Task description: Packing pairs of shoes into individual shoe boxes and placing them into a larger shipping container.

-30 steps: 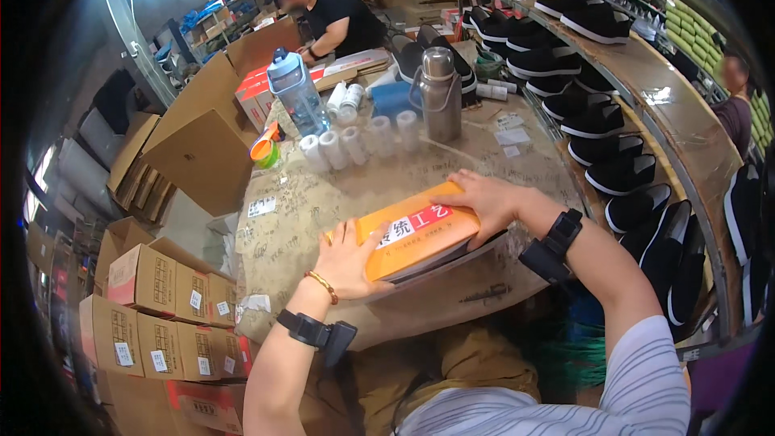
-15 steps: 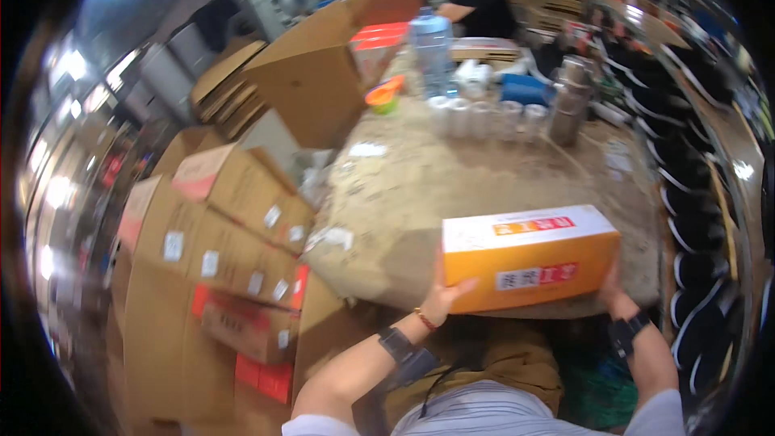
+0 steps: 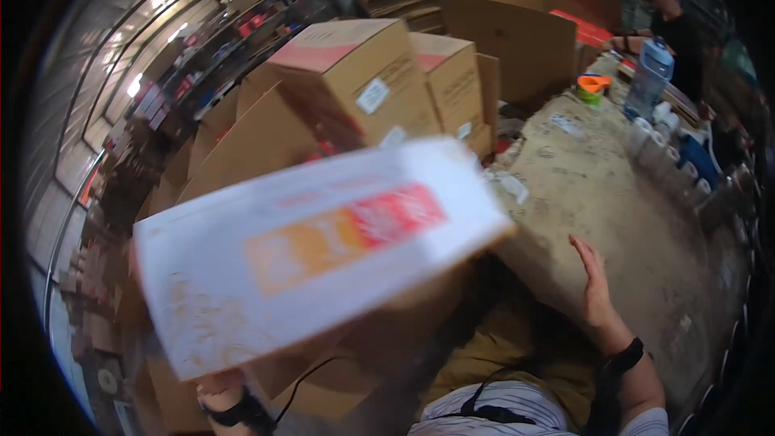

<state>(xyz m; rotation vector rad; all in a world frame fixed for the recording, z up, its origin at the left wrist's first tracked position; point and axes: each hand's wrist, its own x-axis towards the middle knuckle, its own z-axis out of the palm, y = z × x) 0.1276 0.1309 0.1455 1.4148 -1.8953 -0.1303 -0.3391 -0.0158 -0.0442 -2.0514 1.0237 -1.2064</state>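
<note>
A long carton [image 3: 323, 250], white on top with an orange and a red printed panel, is lifted over the brown boxes on my left. My left hand [image 3: 219, 381] holds it at its lower left corner, with the fingers mostly hidden beneath the carton. The carton's right end is free. Away from it, my right hand [image 3: 595, 287] is raised beside the edge of the worktable [image 3: 597, 194], fingers stretched out and holding nothing.
Brown boxes [image 3: 375, 85] and a tall open carton [image 3: 508, 40] stand beyond the lifted carton. A blue water bottle [image 3: 648, 77], an orange and green cup [image 3: 592, 89] and several white rolls [image 3: 662, 149] stand on the worktable. A co-worker [image 3: 686, 32] is at its far end.
The carton has gone from the worktable's near edge to my left, up over the boxes. My right hand has let go of it. The view has turned left.
</note>
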